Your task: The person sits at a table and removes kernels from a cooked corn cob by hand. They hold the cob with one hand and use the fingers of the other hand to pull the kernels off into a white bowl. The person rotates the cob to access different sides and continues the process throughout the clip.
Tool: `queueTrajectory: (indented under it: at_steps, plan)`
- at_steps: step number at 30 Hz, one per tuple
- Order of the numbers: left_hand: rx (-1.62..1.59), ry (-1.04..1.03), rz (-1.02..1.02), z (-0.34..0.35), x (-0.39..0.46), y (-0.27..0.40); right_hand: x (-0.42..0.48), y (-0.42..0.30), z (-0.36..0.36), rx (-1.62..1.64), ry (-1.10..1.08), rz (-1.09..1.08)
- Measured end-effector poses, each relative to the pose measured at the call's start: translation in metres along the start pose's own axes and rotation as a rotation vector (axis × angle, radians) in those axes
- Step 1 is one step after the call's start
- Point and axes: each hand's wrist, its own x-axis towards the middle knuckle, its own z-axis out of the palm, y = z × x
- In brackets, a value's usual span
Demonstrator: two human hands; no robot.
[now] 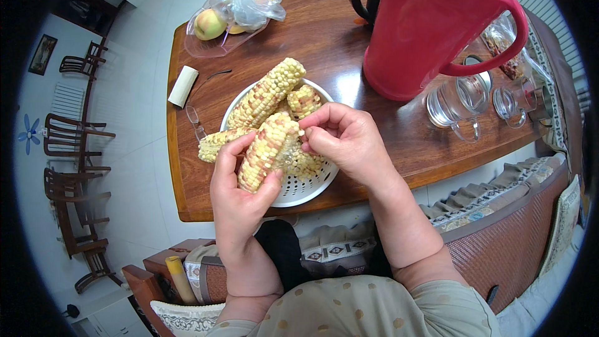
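My left hand (pixel 243 187) holds a corn cob (pixel 266 150) with yellow and reddish-brown kernels, tilted over a white perforated plastic colander (pixel 306 197). The thumb and index finger of my right hand (pixel 348 138) pinch together at the cob's upper right side, around what looks like a pale kernel. A bare patch shows on that side of the cob. Inside the colander lie loose kernels (pixel 304 164) and more cobs: a long one (pixel 269 91), a shorter one (pixel 304 100) partly behind my right hand, and one (pixel 220 142) reaching over the left rim.
The colander stands on a wooden table (pixel 318 0). Eyeglasses (pixel 193 117) and a white roll (pixel 183 86) lie left. Behind is a clear tray with an apple (pixel 210 24) and a plastic bag (pixel 255 2). A large red jug (pixel 421 28) and glass mugs (pixel 456 103) stand right.
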Motion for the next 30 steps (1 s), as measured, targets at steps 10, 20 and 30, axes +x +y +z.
queueTrajectory:
  at_steps: [10, 20, 30]
  plan:
    - [0.128, -0.011, 0.114, -0.002, 0.002, -0.004, 0.001, -0.006, -0.001, 0.216, -0.073, 0.123]
    - [-0.036, -0.027, -0.016, -0.003, 0.001, -0.004, 0.001, 0.003, 0.004, 0.118, -0.012, 0.041]
    - [-0.008, -0.023, -0.024, -0.009, 0.001, -0.003, 0.002, 0.008, -0.003, -0.238, -0.014, -0.114]
